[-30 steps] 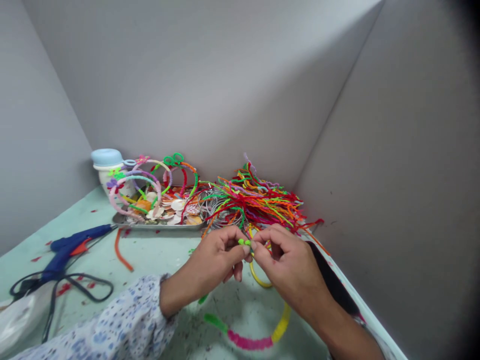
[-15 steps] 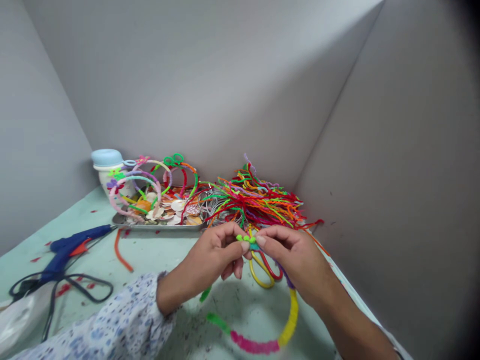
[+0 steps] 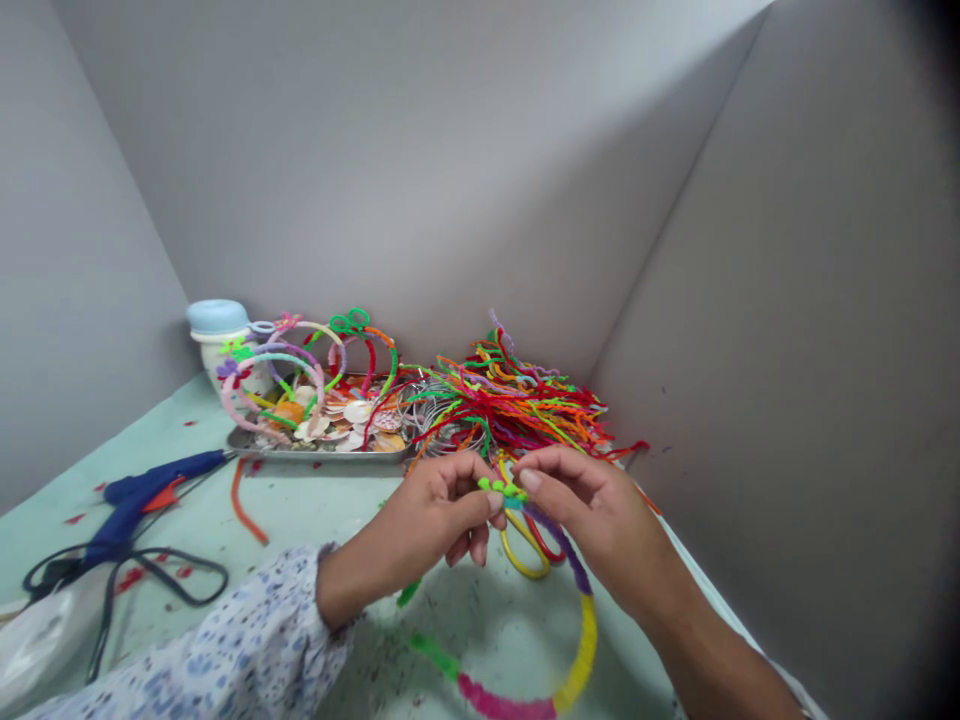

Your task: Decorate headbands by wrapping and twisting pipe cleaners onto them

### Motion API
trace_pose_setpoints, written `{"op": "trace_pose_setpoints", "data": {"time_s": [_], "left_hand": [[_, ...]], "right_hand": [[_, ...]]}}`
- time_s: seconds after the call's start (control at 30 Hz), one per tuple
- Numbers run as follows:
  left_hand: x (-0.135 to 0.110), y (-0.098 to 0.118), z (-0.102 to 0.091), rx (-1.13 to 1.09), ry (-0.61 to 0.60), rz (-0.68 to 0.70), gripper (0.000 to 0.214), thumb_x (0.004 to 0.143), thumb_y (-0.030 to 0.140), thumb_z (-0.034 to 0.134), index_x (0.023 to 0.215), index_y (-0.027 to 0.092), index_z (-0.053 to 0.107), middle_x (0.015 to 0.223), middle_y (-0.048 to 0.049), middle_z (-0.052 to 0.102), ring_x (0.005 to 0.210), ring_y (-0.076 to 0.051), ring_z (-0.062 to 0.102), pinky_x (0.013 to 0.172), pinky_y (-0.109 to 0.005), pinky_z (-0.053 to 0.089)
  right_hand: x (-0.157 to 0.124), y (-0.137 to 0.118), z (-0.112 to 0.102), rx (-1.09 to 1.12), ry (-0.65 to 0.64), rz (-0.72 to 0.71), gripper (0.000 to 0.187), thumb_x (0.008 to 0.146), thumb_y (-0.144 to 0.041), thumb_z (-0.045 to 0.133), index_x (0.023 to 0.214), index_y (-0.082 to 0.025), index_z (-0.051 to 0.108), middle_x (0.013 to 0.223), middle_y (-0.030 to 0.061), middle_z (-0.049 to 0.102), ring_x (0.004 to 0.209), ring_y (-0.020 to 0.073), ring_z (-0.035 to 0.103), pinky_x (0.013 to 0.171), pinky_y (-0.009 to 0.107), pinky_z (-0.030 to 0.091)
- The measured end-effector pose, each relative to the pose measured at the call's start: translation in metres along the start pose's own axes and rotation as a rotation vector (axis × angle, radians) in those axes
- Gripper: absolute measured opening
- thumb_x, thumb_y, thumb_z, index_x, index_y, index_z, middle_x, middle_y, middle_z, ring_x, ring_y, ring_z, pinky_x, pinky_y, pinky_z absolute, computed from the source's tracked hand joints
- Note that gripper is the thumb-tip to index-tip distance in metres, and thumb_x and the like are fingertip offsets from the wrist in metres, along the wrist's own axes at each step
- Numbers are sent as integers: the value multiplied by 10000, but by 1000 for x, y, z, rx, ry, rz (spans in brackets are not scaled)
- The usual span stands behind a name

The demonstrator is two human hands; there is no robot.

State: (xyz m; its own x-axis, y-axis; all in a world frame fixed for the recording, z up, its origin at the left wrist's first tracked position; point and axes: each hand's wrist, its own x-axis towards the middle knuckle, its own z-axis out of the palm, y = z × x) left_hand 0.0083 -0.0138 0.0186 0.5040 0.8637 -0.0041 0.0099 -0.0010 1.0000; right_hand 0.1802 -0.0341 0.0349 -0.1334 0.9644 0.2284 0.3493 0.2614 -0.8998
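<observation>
The hoop point(image 3: 583, 645) curves below both hands, its green knots point(image 3: 502, 487) running crosswise between them, pinched tight by the left hand point(image 3: 427, 510); the right hand point(image 3: 604, 515) has thumb and forefinger nearly together at their right end, hold unclear.

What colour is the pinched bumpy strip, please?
The bumpy strip is lime green, clearest in the head view.

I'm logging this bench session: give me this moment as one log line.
left hand: pinching lime-green twist | right hand: beside twist, contact unclear | multicolored band: curving below hands | glue gun: on table, left
</observation>
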Motion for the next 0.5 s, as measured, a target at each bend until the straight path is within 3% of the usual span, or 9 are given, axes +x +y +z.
{"op": "trace_pose_setpoints", "data": {"time_s": [0.2, 0.5], "left_hand": [[-1, -3, 1, 77, -26, -15, 109, 817, 274, 546, 771, 176, 534, 592, 48, 561, 391, -50, 450, 362, -152, 295], [-3, -6, 2, 200, -38, -17, 64, 756, 151, 509, 725, 167, 562, 467, 81, 518, 365, -42, 395, 395, -138, 298]], "right_hand": [[-1, 1, 5, -242, 21, -98, 71, 794, -170, 597, 764, -189, 658, 745, -11, 616, 671, 125, 574, 613, 235, 438], [-2, 2, 5, -348, -56, -149, 122, 787, -103, 581, 739, -186, 656, 753, -1, 603, 699, 131, 568, 634, 251, 418]]}}
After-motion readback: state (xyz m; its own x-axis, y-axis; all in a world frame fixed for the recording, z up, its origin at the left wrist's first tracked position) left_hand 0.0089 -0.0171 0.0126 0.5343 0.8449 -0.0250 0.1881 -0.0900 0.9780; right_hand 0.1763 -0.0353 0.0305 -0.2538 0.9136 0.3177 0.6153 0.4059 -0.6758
